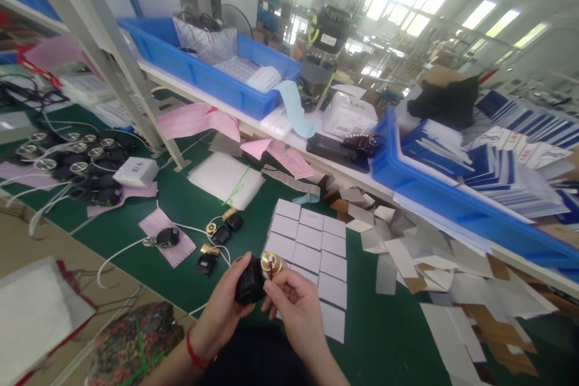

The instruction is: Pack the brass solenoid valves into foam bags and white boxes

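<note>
My left hand [233,292], a red band at its wrist, is closed around a motorized valve's black housing [250,282]. The valve's round brass body [272,262] faces away on the right side. A thin red-and-white wire [271,266] runs across the brass, and my right hand [294,298] pinches at its lower end; the exact grip is partly hidden by the fingers. Left of my hands, several similar valves [221,234] with white cables lie on the green table [181,277]. Another valve [167,237] rests on a pink sheet [183,247].
White boxes [310,253] stand in rows just beyond my right hand. Folded cartons [434,271] pile up at right. A stack of clear bags [226,180] lies behind. Blue bins [212,78] sit on the raised shelf. More black valves [81,157] crowd the far left.
</note>
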